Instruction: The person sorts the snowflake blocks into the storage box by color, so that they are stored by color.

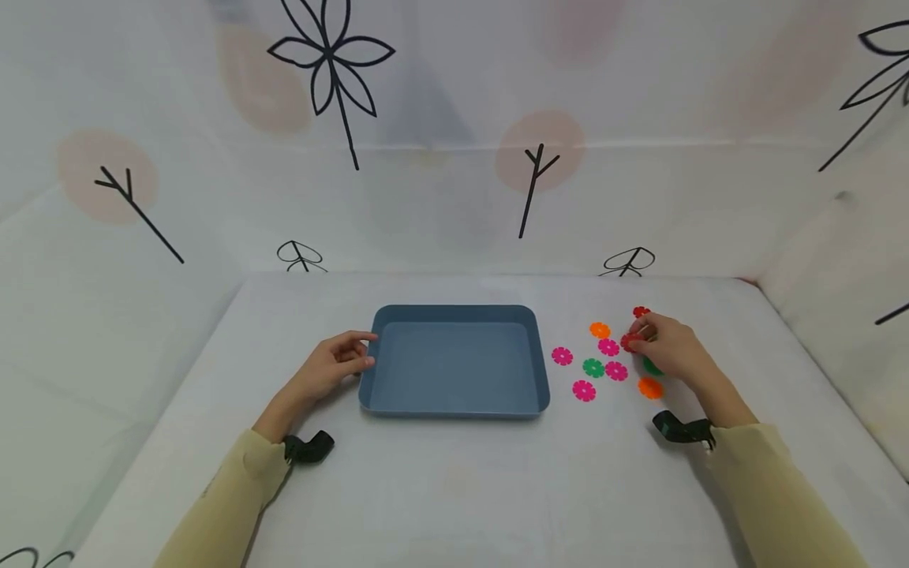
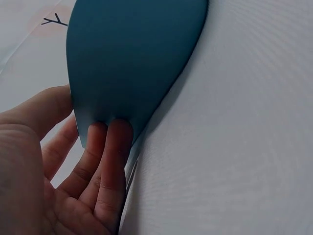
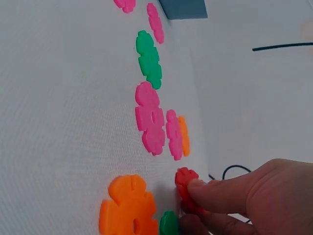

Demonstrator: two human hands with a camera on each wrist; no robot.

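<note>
A shallow blue-grey rectangular tray (image 1: 454, 414) lies on the white cloth. My left hand (image 1: 334, 363) holds it by its left side; in the left wrist view, fingers (image 2: 115, 161) lie against the outer wall and the thumb reaches the rim. Off to the right of the tray, my right hand (image 1: 671, 347) pinches a red flower-shaped disc (image 3: 183, 181) between thumb and fingers. Another red disc (image 1: 641, 312) lies just beyond that hand. A green disc (image 1: 652, 366) is partly hidden beneath it, and an orange disc (image 1: 650, 388) lies close by.
Between tray and right hand lie several flower-shaped discs: pink ones (image 1: 562, 356), a green one (image 1: 592, 368) and an orange one (image 1: 600, 330). White cloth walls with black line drawings (image 1: 533, 189) enclose the back and sides. Both wrists carry black straps (image 1: 308, 448).
</note>
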